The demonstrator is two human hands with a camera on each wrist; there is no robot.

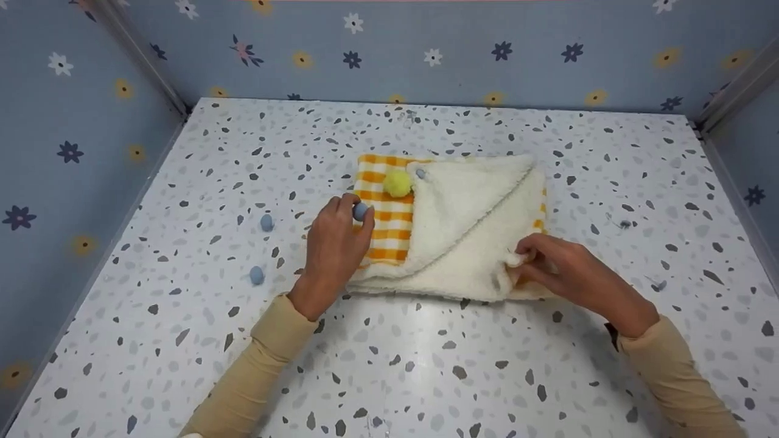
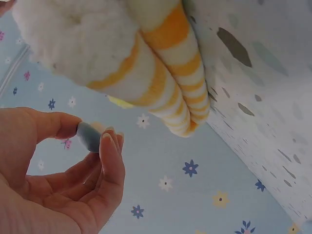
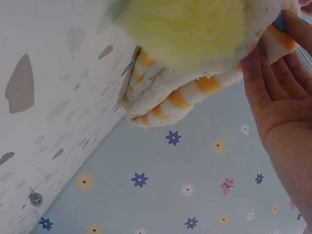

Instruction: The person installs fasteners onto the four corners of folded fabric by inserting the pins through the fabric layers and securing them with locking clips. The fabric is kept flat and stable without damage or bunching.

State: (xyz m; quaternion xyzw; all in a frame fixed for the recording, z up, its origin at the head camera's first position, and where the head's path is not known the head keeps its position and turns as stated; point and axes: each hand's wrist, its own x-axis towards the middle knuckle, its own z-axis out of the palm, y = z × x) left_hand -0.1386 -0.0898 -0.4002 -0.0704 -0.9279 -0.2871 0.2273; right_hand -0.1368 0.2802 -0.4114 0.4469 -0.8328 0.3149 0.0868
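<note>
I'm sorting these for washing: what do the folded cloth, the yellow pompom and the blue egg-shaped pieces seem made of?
Folded cloth: soft fabric, probably synthetic; the white side looks matte and fluffy, the checked side smoother.
Yellow pompom: fuzzy fibre, perhaps yarn or faux fur, given its soft, hairy outline.
Blue egg-shaped pieces: perhaps plastic or painted wood; their smooth surface shows little shine.

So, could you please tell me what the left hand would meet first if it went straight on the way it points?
Probably the cloth, at its checked part, with the pompom beyond, slightly right; the height of the left hand is unclear, so it might pass over.
</note>
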